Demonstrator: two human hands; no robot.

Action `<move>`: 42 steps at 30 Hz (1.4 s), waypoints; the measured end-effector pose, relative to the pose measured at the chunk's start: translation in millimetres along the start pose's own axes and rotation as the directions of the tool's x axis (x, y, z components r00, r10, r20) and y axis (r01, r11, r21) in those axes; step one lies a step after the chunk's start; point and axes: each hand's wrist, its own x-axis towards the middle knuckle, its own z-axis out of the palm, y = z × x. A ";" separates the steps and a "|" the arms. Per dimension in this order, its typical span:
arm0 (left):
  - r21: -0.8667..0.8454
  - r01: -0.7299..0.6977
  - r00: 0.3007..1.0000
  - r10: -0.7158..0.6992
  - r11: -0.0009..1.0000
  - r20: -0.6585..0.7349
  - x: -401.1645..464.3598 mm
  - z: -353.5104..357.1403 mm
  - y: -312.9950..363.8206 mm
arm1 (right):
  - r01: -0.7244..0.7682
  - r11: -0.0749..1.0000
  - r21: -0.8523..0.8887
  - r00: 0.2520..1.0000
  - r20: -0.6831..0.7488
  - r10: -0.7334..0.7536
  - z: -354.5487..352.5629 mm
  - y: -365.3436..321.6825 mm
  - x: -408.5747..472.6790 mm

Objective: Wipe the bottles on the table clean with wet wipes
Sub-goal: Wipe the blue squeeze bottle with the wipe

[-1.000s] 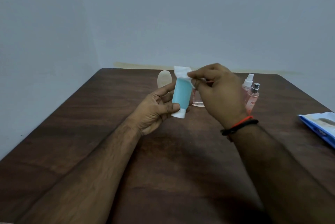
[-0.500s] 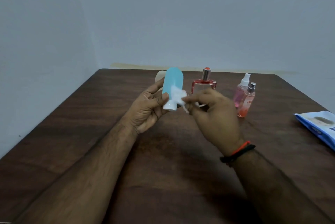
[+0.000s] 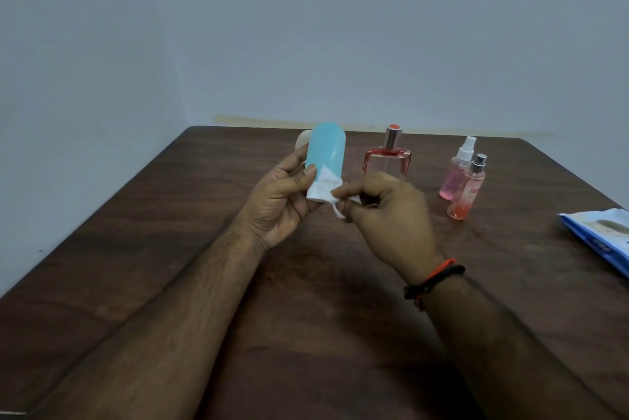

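Observation:
My left hand (image 3: pixel 279 202) grips a light blue bottle (image 3: pixel 325 152) upside down, its white cap end low between thumb and fingers. My right hand (image 3: pixel 388 215) pinches a crumpled white wet wipe (image 3: pixel 332 191) against the cap end of that bottle. Behind my hands a square glass perfume bottle (image 3: pixel 388 156) with a silver and red cap stands on the table. Right of it stand two small pink spray bottles (image 3: pixel 464 181), close together. A beige bottle (image 3: pixel 301 139) is mostly hidden behind the blue one.
The dark wooden table (image 3: pixel 170 249) sits in a corner of pale walls. A blue and white pack of wet wipes (image 3: pixel 602 239) lies at the right edge. Bare tabletop lies in front of my arms.
My right hand slid the wipe from the top of the blue bottle down to its cap end. The bottle was raised slightly, and the perfume bottle came into view behind.

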 end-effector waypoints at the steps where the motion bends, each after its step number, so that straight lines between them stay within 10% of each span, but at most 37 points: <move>1: 0.003 -0.003 1.000 0.003 1.000 -0.001 0.0 -0.4 0.0 | -0.012 1.000 0.004 1.000 0.025 0.012 -2.3 -0.9 -1.5; 10: -0.005 0.013 1.000 -0.013 1.000 0.009 -0.8 5.9 -1.9 | 0.030 0.997 0.073 0.978 -0.208 -0.014 -9.2 -16.4 36.6; 19: -0.060 -0.078 0.978 0.065 0.995 -0.197 -0.2 11.2 1.4 | 0.163 0.963 -0.215 0.980 0.148 -0.133 1.1 -8.8 -3.0; 25: -0.039 -0.055 0.976 0.046 0.998 -0.215 0.7 14.7 -0.1 | 0.227 0.945 -0.234 0.947 -0.174 -0.270 -2.3 -11.9 7.8; 33: 0.000 -0.063 0.954 0.060 0.998 -0.293 -0.5 16.8 -0.2 | 0.505 0.698 -0.508 0.855 0.179 -0.487 11.8 -3.7 -4.8; 38: -0.071 -0.058 0.982 0.044 0.996 -0.185 1.2 16.8 2.6 | 0.335 0.906 -0.259 0.909 -0.162 -0.383 2.3 -2.3 0.2; 42: -0.200 -0.016 0.995 -0.005 0.980 -0.102 -0.9 17.2 -1.9 | 0.356 0.905 -0.235 0.900 -0.174 -0.399 14.0 -3.8 3.2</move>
